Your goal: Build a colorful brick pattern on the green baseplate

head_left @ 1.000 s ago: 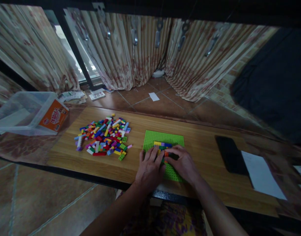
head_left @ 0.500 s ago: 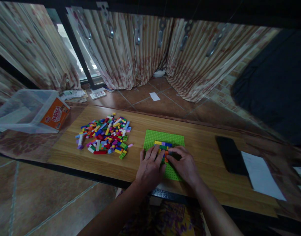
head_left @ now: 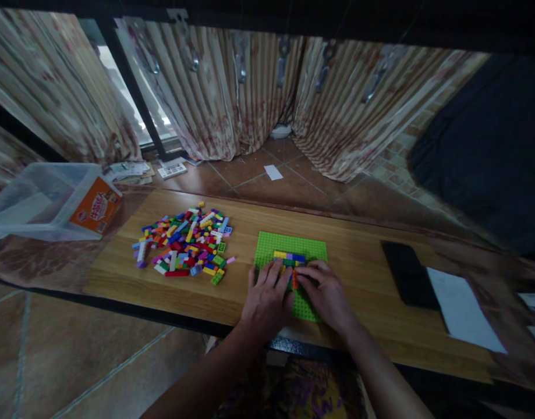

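Note:
A lime-green studded baseplate (head_left: 309, 240) lies on the wooden table. Built on its middle is a block of toy bricks (head_left: 289, 256), with yellow, purple and blue along the far row. My left hand (head_left: 266, 297) lies over the left part of these bricks, fingers stretched out and hiding much of them. From the right, my right hand (head_left: 330, 292) has its thumb and index finger closed at a small orange brick (head_left: 294, 279) on the block's right side. The fingers partly cover the brick.
A loose heap of coloured bricks (head_left: 186, 241) spreads over the table's left half. Beyond it stands a clear plastic bin (head_left: 44, 227) with an orange label. To the right lie a black phone-like slab (head_left: 409, 273) and a white paper sheet (head_left: 463, 308).
My right fingers have shifted slightly at the orange brick, so more of it shows. My left hand stays in nearly the same place, and the whole view has moved a little.

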Demonstrator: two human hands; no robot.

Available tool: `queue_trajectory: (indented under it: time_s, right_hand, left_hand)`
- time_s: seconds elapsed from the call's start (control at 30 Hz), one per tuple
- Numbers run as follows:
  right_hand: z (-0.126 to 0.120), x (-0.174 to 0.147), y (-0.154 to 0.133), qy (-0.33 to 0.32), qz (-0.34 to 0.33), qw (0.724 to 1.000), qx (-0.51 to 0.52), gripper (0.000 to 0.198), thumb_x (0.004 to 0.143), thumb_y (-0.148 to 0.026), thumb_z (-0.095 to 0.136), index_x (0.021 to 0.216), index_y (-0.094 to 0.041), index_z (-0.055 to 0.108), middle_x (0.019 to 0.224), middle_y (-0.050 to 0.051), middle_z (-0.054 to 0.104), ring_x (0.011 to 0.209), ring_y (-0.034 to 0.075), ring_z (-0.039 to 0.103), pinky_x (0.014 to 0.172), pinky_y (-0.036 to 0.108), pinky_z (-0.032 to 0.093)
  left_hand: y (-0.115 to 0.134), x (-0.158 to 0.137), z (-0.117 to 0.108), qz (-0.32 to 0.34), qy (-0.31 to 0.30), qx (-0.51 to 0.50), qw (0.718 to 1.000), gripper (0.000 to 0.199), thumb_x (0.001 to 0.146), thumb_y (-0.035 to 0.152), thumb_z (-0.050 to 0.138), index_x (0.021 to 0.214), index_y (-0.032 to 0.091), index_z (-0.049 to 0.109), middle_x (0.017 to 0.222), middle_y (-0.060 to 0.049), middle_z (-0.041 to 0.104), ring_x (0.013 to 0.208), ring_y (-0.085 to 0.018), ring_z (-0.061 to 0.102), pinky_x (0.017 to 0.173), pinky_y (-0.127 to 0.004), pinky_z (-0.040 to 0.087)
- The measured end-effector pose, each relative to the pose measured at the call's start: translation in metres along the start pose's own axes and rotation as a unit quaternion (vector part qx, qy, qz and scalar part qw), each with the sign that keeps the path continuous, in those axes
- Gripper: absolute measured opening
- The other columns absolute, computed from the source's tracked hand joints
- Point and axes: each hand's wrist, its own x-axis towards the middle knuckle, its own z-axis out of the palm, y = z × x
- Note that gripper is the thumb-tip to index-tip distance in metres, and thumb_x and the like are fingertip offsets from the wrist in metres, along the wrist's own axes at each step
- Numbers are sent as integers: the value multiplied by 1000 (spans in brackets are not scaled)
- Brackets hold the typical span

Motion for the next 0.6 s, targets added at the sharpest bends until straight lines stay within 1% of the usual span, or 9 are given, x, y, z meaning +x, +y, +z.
queue_trajectory:
  time_s: [0.13,0.23,0.3,0.43,0.6]
  right_hand:
    - [2,4,2,1,27,999,28,17,84,-33,60,90,-27,74,90,4,62,85,19,62,82,37,50]
    - [1,10,2,-8,57,998,40,13,80,-32,64,84,-26,75,87,3,65,82,18,63,81,37,50]
    - [0,15,2,-21,71,997,37,11,76,-31,67,80,-26,75,85,3,67,82,19,64,80,37,50]
    - [-5,27,1,-58,83,995,0,8,70,-28,70,75,-25,75,80,3,70,79,22,65,75,37,50]
    - [-10,43,-6,-142,110,984,-1,7,66,-20,71,70,-25,74,70,0,72,68,20,66,65,32,48]
  left_hand:
    - [-2,-1,1,3,3,-2,1000,46,88,35,52,132,25,50,142,-10,46,125,-29,44,104,-55,32]
    - [-3,-5,3,21,11,1,1000,41,88,30,50,129,29,54,142,-10,46,126,-29,44,103,-55,32]
    - [-3,-7,5,29,17,11,999,39,89,27,48,127,29,56,141,-10,48,126,-28,44,104,-57,30]
    - [0,-9,9,41,16,40,998,38,91,24,45,127,25,54,138,-10,52,129,-28,42,107,-61,24]
    - [2,-6,9,63,-7,61,996,37,92,22,41,127,20,53,140,-10,51,129,-27,43,109,-62,22]
